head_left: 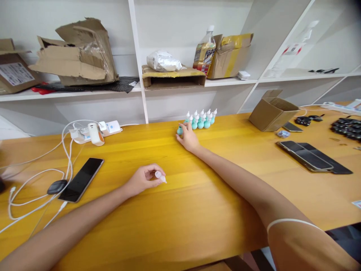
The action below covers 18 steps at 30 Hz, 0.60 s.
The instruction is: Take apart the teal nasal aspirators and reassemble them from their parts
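Observation:
My left hand is above the table's middle, thumb and fingers pinching a small whitish, translucent cap with a pointed tip. Farther back, my right hand reaches to the front left of a group of small bottles. These have rounded teal bodies and white pointed tops, and stand upright close together. Between the thumb and index finger of my right hand is a teal bottle body at the group's left end; no white top shows on it. My fingers partly cover it and its neighbours.
On the left lie a phone, a black case, tangled white cables and a power strip with chargers. To the right are an open cardboard box and stacked phones. Shelves behind hold boxes and a drink bottle.

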### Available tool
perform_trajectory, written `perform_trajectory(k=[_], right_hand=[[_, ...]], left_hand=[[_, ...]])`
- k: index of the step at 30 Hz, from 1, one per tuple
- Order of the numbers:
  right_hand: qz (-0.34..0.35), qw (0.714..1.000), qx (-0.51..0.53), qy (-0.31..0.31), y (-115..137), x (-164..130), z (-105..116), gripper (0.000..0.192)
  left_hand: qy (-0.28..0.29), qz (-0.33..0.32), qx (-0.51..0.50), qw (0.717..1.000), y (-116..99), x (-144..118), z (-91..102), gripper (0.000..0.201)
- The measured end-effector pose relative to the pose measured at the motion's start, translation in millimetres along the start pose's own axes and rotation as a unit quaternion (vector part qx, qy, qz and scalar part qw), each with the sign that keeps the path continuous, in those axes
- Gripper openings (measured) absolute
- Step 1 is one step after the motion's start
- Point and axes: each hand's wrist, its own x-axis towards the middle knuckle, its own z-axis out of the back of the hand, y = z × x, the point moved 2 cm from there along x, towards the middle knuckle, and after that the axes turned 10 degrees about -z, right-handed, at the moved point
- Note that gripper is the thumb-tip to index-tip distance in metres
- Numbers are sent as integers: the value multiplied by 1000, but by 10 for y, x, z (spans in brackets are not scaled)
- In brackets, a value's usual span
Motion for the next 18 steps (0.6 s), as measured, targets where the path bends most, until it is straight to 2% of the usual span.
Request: perform_trajectory(k=[5, 10, 12, 15, 18], right_hand=[[38, 999, -22, -2, 58, 14, 9, 53], [119, 991, -36, 53, 133, 49, -32, 39], [135, 988, -37, 69, 145, 74, -52, 41], [140, 986, -36, 79, 142, 131, -76, 53], [152, 983, -31, 101, 138, 211, -114, 64]], left_hand=[[-12, 5, -22, 1000, -37, -7, -1, 36], [-28, 14, -29, 999, -9, 4, -3, 36], [-30, 29, -44, 998, 9, 6, -7, 41], [-36, 43, -85, 995, 24, 5, -9, 48], [-41, 47, -95, 994, 25, 5, -3, 46]])
